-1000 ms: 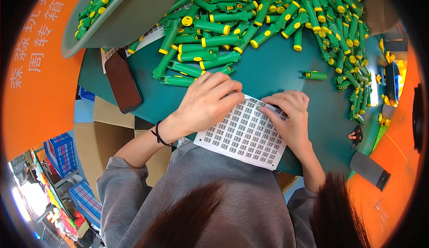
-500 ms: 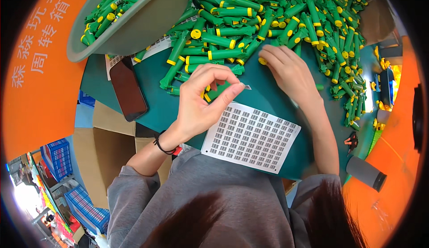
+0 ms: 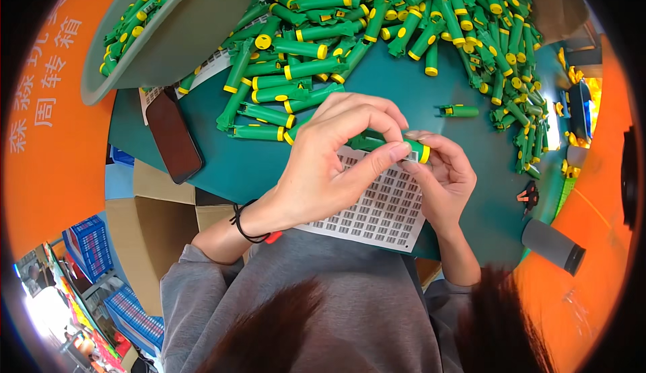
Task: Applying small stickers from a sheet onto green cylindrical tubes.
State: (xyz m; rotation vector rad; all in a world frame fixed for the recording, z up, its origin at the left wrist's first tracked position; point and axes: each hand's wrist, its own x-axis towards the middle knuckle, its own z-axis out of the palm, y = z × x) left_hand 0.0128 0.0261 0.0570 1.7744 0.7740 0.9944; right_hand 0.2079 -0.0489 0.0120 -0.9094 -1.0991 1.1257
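Note:
My right hand (image 3: pixel 447 176) grips a green plastic tube (image 3: pixel 424 151) by its yellow-capped end, in front of my chest. Thumb and forefinger of my left hand (image 3: pixel 330 164) are pinched at the tube's side, where a small pale sticker (image 3: pixel 412 157) shows against the green. Much of the tube is hidden behind my left fingers. Directly below both hands lies a white sheet of small printed stickers (image 3: pixel 383 215), partly covered by my left hand.
A large heap of similar green tubes (image 3: pixel 316 33) fills the far side of the teal table (image 3: pixel 457 127). One loose tube (image 3: pixel 459 111) lies apart. A grey tub (image 3: pixel 195 43) of tubes, a phone (image 3: pixel 173 137), a dark grey cylinder (image 3: pixel 553 246) and a cardboard box (image 3: pixel 151 232) surround me.
My right hand has come back from the heap toward me with a green tube. My left hand has moved right and down, bringing the sticker against it.

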